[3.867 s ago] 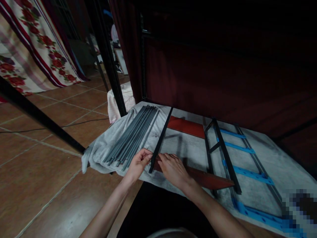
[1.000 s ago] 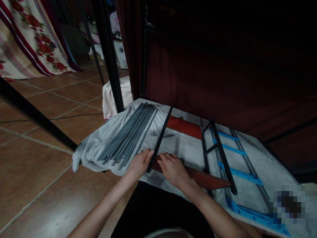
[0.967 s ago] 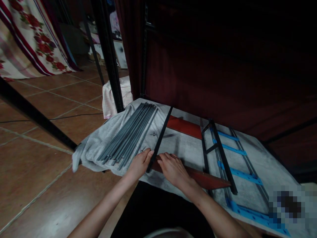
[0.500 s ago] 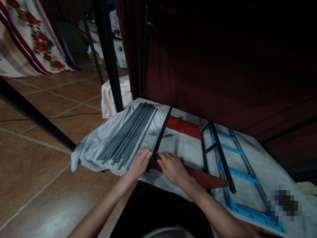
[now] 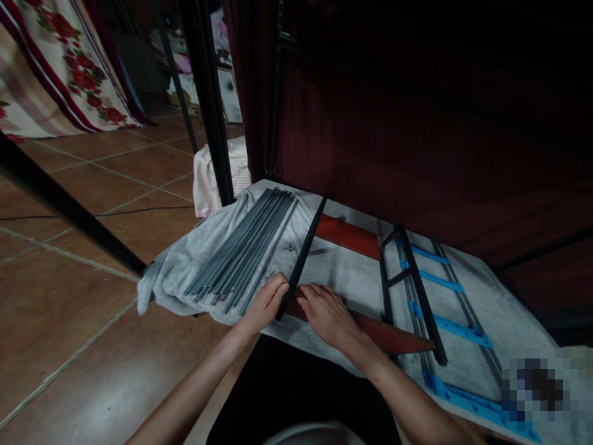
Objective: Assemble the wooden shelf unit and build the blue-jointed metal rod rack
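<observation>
My left hand (image 5: pixel 267 301) is closed, its curled fingers against the outer side of a black metal bar (image 5: pixel 308 252) near the bar's front end. Whatever those fingers pinch is hidden. My right hand (image 5: pixel 325 312) wraps over the top edge of a reddish-brown board (image 5: pixel 393 335), close to where the board meets the bar. A second red-brown board (image 5: pixel 348 235) runs between the same bar and a black frame (image 5: pixel 414 290) on the right. A small metal piece (image 5: pixel 290 248) lies on the cloth left of the bar.
Several grey tubes (image 5: pixel 245 247) lie bundled on the grey cloth (image 5: pixel 171 290) at left. To the right lies a rack with blue slats (image 5: pixel 456 329) and dark rods. Black metal posts (image 5: pixel 210 111) stand at the left, and a dark red curtain (image 5: pixel 370 136) hangs behind.
The whole view has shifted slightly. Both hands keep their places at the bar and the front board, with the left fingers curled slightly differently.
</observation>
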Demonstrator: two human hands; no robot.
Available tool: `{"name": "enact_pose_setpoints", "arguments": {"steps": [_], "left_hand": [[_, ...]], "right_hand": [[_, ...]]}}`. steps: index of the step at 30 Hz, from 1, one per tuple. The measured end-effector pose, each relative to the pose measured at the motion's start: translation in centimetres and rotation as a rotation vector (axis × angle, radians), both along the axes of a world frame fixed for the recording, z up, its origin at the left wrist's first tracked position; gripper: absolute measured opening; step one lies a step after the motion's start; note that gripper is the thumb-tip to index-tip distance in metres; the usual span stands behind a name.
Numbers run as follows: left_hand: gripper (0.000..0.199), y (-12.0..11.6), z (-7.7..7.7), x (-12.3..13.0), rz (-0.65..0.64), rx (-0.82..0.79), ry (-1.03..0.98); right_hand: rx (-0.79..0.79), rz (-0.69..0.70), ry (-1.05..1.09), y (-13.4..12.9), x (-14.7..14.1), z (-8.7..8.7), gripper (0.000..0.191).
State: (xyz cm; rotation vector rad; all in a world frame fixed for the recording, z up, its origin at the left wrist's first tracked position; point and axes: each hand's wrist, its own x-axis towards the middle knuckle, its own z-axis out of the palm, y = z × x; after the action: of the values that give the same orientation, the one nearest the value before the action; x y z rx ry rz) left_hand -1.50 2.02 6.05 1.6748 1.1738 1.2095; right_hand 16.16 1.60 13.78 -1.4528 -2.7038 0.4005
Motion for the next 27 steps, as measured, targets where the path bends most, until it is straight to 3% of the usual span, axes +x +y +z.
{"name": "enact_pose_setpoints", "arguments": {"steps": [3, 6, 8, 12, 15, 19, 23, 27], "left_hand": [[0.032, 0.1, -0.4, -0.9, -0.014, -0.02, -0.069], [0.033, -0.3, -2.6, -1.7, 0.157, -0.118, -0.132], [0.027, -1.0, -4.8, -1.8, 0.267, -0.196, -0.011], [0.019, -2.4, -8.2, -0.9, 0.2, -0.2, 0.37], [0.024, -2.3, -8.4, -0.6, 0.15, -0.218, 0.581], [0.018, -1.2, -7.8, -1.5, 0.029, -0.25, 0.703], [0.019, -0.3, -7.9, -2.1, -0.034, -0.193, 0.686], [0.021, 0.3, -8.5, -2.0, -0.043, -0.232, 0.616]], "right_hand": [[0.019, -0.021, 0.012, -0.1, 0.0, 0.0, 0.029], [0.06, -0.054, 0.033, -0.2, -0.1, -0.1, 0.035], [0.063, -0.045, 0.02, -0.4, -0.1, -0.2, 0.032], [0.083, -0.011, -0.005, -0.5, 0.0, -0.6, 0.027], [0.106, -0.018, 0.007, -0.5, 0.3, -0.9, 0.03], [0.118, 0.001, 0.015, -0.3, 0.3, -0.4, 0.042], [0.013, 0.139, -0.056, 0.5, -0.6, 0.3, 0.051], [-0.09, 0.171, -0.096, 1.7, -1.5, 0.9, 0.041]]}}
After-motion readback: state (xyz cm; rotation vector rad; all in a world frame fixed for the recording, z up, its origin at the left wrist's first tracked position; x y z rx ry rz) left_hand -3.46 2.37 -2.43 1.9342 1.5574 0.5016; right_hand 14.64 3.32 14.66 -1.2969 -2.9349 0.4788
